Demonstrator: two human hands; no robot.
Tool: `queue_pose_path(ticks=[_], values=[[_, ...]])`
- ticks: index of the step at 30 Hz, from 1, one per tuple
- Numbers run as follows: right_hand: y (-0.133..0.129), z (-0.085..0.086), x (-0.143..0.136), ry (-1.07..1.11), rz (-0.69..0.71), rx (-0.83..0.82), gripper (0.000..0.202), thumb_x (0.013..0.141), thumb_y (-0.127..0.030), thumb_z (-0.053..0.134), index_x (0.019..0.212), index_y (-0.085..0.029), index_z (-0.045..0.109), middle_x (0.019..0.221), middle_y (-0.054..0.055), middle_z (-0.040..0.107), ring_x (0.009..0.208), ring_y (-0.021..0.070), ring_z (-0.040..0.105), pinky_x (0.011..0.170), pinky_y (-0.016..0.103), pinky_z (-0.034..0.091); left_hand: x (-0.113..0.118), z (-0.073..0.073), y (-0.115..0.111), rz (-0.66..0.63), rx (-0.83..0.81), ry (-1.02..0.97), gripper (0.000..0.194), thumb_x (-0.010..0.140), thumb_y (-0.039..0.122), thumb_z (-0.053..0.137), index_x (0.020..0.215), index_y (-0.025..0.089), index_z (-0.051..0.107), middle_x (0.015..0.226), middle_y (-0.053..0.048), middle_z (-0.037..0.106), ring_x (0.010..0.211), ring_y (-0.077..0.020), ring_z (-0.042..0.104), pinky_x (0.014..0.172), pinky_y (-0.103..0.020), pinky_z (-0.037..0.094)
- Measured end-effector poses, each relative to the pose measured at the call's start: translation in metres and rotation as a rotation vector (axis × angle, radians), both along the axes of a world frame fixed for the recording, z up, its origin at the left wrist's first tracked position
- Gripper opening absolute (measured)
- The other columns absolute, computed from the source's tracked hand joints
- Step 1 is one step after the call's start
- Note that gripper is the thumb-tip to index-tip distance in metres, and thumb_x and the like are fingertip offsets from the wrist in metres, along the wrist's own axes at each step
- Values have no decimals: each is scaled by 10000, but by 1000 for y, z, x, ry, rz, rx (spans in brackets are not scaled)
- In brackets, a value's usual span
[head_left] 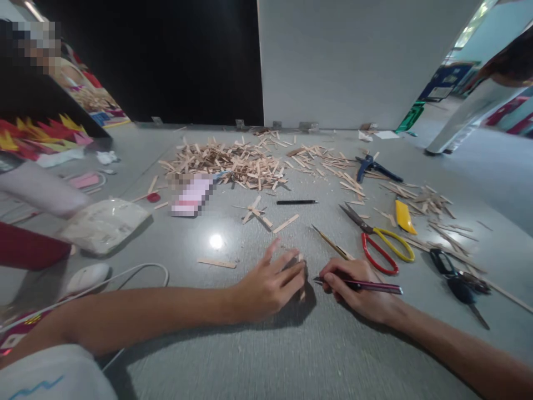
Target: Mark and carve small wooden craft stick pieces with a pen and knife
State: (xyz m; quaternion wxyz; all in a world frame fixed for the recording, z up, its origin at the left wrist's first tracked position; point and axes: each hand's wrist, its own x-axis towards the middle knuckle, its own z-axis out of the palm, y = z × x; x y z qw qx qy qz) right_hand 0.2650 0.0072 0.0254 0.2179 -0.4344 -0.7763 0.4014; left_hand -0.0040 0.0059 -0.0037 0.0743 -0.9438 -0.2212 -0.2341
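Observation:
My left hand (268, 283) lies near the middle of the grey table, fingers spread, its fingertips on a short wooden stick (302, 289) that stands partly hidden beneath them. Just to the right, my right hand (358, 286) holds a dark purple pen (381, 287), its tip pointing left toward that stick. Beyond my hands are a loose stick (286, 223), a small crossed group of sticks (255, 212) and a black pen (296, 202). Another stick (216, 263) rests left of my left hand. A thin pointed tool (331, 242) lies above my right hand.
Piles of wooden sticks (225, 161) cover the back. Scissors (370, 229), a yellow cutter (403, 216), blue pliers (370, 166) and keys (460, 288) lie right. Left are a phone (194, 194), a plastic packet (109, 225), a white mouse (88, 278) and its cable. People are at both sides.

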Motion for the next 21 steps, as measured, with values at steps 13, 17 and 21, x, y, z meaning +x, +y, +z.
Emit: queue_pose_path(ticks=[13, 17, 21], values=[[1, -3, 2, 51, 76, 300, 516, 1164, -516, 431, 897, -223, 761, 579, -20, 695, 446, 117, 622, 509, 238, 491, 3, 3, 0, -38, 28, 25, 165, 1047, 140, 614, 1151, 158, 740, 1246, -119, 791, 1304, -301, 669, 1358, -647, 210], [-2, -6, 2, 68, -40, 392, 384, 1145, -496, 493, 1019, -244, 754, 698, 8, 769, 495, 136, 681, 482, 234, 526, 5, 3, 2, -41, 24, 41, 174, 1078, 166, 591, 1120, 182, 759, 1192, -86, 799, 1193, -269, 699, 1343, -622, 262], [-1, -13, 0, 107, -177, 393, 282, 1123, -469, 555, 1277, -268, 678, 942, 46, 837, 490, 119, 681, 489, 217, 582, 6, 1, 8, -145, -32, 102, 218, 1082, 161, 568, 1049, 211, 777, 1204, -65, 804, 1138, -233, 704, 1333, -563, 326]])
